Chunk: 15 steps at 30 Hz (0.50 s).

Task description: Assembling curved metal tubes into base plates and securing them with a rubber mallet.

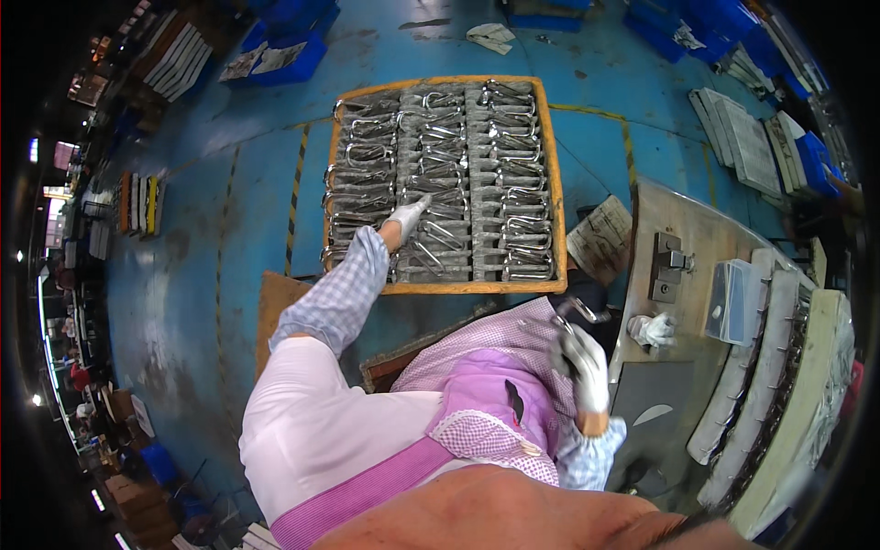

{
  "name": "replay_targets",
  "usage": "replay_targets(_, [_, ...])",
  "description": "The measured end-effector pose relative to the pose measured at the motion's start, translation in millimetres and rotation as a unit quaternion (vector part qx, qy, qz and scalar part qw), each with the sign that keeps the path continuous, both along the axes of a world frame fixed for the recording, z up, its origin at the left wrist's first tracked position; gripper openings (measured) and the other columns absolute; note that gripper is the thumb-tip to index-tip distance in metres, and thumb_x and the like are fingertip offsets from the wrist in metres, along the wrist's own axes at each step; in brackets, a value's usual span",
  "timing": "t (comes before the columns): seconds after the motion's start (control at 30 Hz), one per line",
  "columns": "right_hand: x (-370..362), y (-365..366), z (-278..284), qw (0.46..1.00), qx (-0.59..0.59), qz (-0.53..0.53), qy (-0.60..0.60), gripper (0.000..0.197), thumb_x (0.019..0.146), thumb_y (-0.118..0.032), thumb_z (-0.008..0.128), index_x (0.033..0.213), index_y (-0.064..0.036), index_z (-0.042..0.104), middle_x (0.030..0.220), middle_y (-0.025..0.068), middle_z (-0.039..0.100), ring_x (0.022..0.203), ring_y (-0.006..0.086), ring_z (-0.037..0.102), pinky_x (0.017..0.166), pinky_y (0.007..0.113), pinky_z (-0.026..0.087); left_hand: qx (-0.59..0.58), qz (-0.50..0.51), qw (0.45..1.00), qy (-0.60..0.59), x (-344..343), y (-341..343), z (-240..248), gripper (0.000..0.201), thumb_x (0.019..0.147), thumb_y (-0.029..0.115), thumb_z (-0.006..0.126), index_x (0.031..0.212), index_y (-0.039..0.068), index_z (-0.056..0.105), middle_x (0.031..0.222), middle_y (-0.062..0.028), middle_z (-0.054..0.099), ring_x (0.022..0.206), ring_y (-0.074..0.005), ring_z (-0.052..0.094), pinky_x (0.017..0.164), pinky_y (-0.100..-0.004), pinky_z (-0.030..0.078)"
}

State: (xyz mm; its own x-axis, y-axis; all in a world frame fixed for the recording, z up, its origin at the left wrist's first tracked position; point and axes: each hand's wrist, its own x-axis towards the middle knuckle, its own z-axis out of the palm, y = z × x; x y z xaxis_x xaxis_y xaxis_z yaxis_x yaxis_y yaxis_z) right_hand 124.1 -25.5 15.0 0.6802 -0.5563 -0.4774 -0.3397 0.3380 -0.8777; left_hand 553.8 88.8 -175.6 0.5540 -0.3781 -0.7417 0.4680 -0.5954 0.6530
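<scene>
A wooden-framed tray with grey lining holds rows of shiny looped metal parts. My left hand, in a white glove with bare skin at the wrist, reaches over its near side into the middle row. Its fingers are pressed together among the parts; what they grip, if anything, is hidden. At the right, beside my lap, my gloved right hand is smeared by motion. A shiny bent metal part shows at its fingertips, and the fingers appear closed on it.
On the workbench to my right are a metal fixture, a crumpled white glove and a clear plastic box. Long padded racks line its outer side. Blue bins stand on the floor beyond.
</scene>
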Motion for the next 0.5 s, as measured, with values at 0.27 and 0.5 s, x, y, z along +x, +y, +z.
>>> replay_targets(0.27, [-138,-14,56,0.944,-0.126,-0.305,0.027,0.035,0.096,-0.037,0.056,0.088,-0.0027,0.062,0.068,-0.0014,0.055,0.057,0.0072,0.048,0.051,0.022,0.032,-0.151,-0.196,0.957,-0.149,12,14,-24,0.05,0.093,0.037,0.06,0.124,-0.002,0.064,0.125,-0.0141,0.065,0.112,-0.0234,0.059,0.099,-0.0347,0.044])
replay_targets(0.5, [-235,-87,55,0.912,-0.132,-0.376,0.099,0.028,0.099,-0.031,0.053,0.091,-0.0072,0.066,0.07,0.0001,0.061,0.053,0.0059,0.048,0.046,0.023,0.034,0.001,-0.34,0.849,-0.405,-22,-1,64,0.052,0.089,0.041,0.063,0.083,-0.011,0.066,0.068,-0.0261,0.063,0.059,-0.0248,0.048,0.064,-0.0439,0.044])
